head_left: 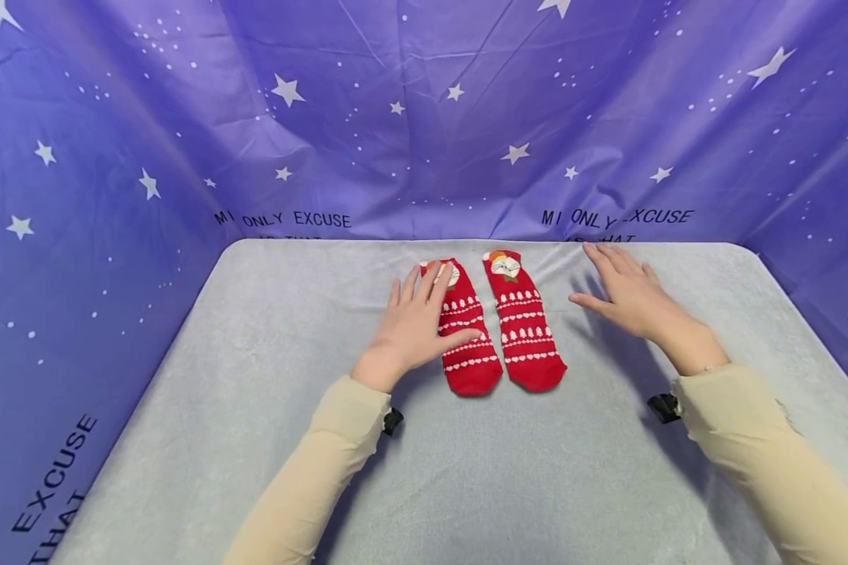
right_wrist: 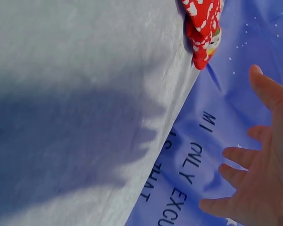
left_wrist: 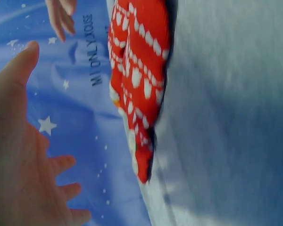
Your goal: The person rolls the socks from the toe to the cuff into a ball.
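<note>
My left hand (head_left: pixel 411 326), fingers spread flat, overlaps the left red sock (head_left: pixel 462 333). Right sock (head_left: pixel 525 322) lies just beside it, parallel: white tree-and-heart stripes, figures at the cuffs. My right hand (head_left: pixel 625 294) hovers open above the grey table (head_left: pixel 254 377), holding nothing.

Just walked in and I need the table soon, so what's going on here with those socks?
A person in beige sleeves has two red patterned socks laid flat side by side on a grey table cover. The left hand is open, its fingers over the left sock. The right hand is open too, held beside the right sock without touching it. A purple starry cloth hangs around the table.
</note>
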Demonstrator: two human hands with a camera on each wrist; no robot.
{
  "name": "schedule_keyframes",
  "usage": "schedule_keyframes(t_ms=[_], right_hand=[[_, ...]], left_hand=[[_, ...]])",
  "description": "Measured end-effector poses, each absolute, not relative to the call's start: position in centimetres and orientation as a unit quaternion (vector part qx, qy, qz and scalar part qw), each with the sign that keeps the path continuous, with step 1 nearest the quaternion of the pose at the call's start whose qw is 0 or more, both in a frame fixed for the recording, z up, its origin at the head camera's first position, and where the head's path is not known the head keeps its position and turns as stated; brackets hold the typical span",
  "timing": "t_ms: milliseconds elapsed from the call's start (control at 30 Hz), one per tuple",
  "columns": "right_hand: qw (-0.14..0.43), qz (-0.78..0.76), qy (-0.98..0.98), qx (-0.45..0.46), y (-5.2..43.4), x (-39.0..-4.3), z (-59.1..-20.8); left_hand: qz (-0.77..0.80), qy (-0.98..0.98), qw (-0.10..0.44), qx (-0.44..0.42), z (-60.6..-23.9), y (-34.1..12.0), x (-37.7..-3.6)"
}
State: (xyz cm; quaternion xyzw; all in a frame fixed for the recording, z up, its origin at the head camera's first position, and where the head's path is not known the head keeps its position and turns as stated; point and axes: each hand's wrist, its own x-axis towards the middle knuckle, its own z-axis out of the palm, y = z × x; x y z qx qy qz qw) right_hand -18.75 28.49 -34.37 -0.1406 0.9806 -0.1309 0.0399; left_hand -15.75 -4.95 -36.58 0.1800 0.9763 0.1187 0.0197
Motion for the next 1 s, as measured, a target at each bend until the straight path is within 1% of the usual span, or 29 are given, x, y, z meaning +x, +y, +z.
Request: schedule_keyframes(t_ms=[200,467,633,800,900,1000], right_hand=[[0.049,-0.138,0.977,-0.152,27.2,-19.7,-34.6],[0.06,-0.163,0.969,-0.176,25.1,-22.2,-34.5],[0.085,-0.203,0.959,-0.176,23.9,-23.5,-35.0],[0.109,-0.251,0.947,-0.167,22.8,-24.2,-35.4],[0.126,-0.292,0.937,-0.144,22.2,-24.3,-35.8],[0.154,-0.345,0.921,-0.099,21.5,-24.3,-36.4]], left_hand=[[0.125,0.971,0.032,0.201,-37.3,-3.2,-15.4],[0.115,0.966,0.036,0.228,-37.6,-0.8,-15.2],[0.167,0.96,0.072,0.215,-37.8,0.6,-14.2],[0.246,0.943,0.112,0.193,-38.1,1.9,-13.2],[0.307,0.923,0.137,0.186,-38.2,2.3,-12.6],[0.37,0.899,0.162,0.17,-38.2,2.3,-11.9]])
